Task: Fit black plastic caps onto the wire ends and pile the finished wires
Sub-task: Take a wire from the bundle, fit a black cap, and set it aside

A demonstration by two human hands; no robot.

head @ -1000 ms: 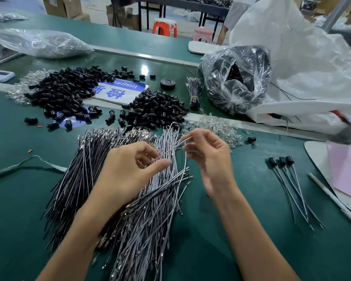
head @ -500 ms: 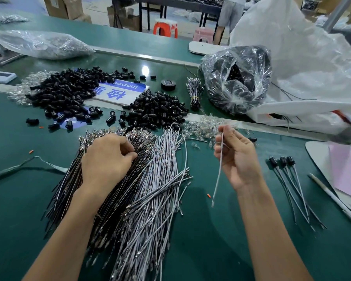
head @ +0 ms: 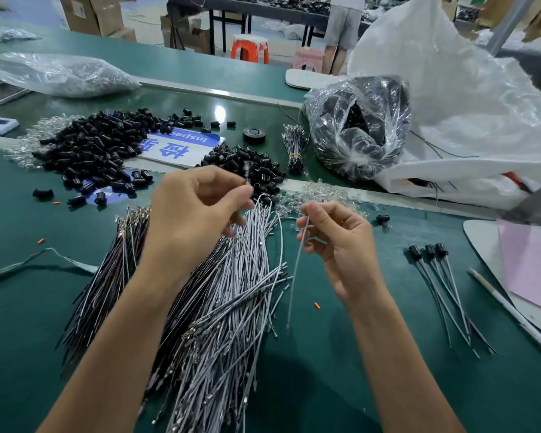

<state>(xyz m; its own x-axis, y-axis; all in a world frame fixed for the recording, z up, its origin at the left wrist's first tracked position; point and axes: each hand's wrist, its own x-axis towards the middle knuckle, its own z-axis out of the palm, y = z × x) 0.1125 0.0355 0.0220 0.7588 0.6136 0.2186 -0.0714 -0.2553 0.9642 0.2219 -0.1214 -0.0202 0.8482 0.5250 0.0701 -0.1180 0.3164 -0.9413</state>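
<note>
Left hand (head: 197, 210): pinches metal-tipped wire end (head: 247, 174) above heap of loose grey wires (head: 231, 307). Right hand (head: 341, 242): pinches one thin grey wire (head: 295, 270), hanging down over green table (head: 356, 370).

You wore the single camera on your head (a wide-angle one); it looked forward and down, close over the green workbench (head: 28, 339), with the workshop beyond.
</note>
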